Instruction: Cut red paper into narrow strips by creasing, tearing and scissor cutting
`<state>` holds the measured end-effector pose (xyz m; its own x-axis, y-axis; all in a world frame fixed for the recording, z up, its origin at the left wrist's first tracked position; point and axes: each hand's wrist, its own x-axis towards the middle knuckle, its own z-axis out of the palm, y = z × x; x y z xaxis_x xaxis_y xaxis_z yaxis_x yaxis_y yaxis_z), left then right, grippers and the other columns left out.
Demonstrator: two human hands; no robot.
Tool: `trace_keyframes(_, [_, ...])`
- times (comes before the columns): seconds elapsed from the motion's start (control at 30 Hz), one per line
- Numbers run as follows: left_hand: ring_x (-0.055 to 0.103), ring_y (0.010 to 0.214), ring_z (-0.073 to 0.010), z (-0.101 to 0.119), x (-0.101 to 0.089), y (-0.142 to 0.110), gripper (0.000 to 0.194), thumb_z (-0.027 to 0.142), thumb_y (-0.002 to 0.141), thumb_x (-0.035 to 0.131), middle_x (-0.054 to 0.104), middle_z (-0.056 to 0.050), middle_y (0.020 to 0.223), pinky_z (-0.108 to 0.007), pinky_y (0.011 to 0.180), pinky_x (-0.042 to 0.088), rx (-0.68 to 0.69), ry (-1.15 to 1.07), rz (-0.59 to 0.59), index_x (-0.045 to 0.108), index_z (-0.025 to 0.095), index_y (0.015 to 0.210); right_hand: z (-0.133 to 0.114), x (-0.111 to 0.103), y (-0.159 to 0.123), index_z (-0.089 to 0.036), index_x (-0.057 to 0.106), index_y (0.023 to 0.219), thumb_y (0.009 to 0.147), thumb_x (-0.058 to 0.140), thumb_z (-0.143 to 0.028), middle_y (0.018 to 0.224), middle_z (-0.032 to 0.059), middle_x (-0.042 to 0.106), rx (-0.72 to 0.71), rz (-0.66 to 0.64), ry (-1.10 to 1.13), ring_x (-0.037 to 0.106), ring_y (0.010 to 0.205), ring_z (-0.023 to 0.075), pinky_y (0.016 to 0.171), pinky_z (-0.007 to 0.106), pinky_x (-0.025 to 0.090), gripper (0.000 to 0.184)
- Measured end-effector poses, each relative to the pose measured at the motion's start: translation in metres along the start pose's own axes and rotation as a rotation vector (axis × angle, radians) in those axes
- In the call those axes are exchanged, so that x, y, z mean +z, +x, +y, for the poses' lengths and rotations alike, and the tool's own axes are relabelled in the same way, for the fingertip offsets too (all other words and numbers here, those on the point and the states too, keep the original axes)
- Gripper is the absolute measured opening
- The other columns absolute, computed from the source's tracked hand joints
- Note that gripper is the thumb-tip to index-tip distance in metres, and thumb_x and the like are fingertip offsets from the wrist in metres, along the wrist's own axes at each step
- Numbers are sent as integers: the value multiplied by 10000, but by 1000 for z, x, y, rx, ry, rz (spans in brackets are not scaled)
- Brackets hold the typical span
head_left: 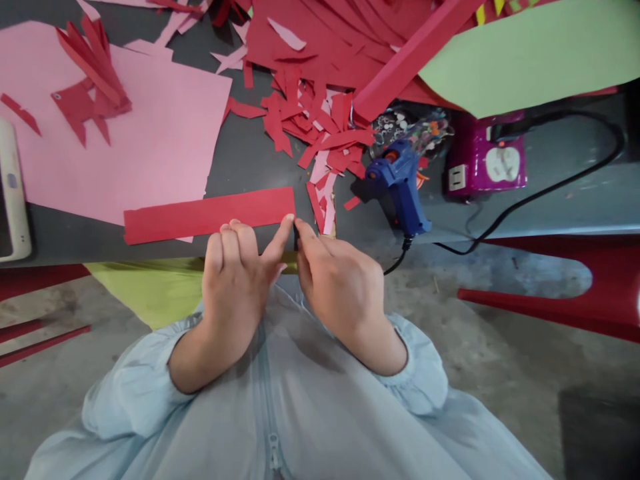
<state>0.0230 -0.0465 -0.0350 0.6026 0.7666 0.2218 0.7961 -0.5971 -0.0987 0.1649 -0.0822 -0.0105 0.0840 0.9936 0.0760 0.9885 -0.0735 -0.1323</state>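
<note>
A long red paper strip [210, 215] lies along the front edge of the dark table, its left part over a pink sheet. My left hand [235, 287] rests on the strip's lower edge, several fingers curled and one fingertip pressed on the right corner. My right hand [345, 287] is closed, its fingertips pinched together at that same corner, touching the strip's end. The undersides of the fingers are hidden. To the right of my right hand lies a blue hot glue gun [406, 190] with a black cord.
A pink sheet [165, 127] bears a red paper fish [83, 107]. Red and pink scraps [320, 127] are heaped at the centre. A purple power box [487, 160], a green sheet [540, 60] and a red stool [600, 280] are at the right. At the left edge lies a phone [15, 200].
</note>
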Motion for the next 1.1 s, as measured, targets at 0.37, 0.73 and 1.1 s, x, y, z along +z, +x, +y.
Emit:
trace_keyframes(0.37, [591,1249,-309,-13,5,-13,799,459,952,561,621,-236,1334,-418,1094,414,70,-47,124,261,44,1566,-7,-1,0,-184,720,1204,916,461,-144,707,15,730,22,32,57,615,633,136,565,270,377,389])
trace_keyframes(0.73, [589,1269,-273,-13,7,-17,679,326,993,511,624,-196,1356,-397,1123,402,42,-94,158,259,83,1575,-28,-6,9,-240,619,1387,872,499,-105,603,10,639,-27,-110,-87,532,526,139,475,291,286,545])
trace_keyframes(1.1, [532,1334,-312,-4,9,-19,685,303,973,573,539,-175,1453,-495,1110,408,-22,-105,46,260,336,1582,-9,-6,4,-262,540,1454,913,510,-142,742,27,730,120,-222,-147,599,592,129,483,275,221,555])
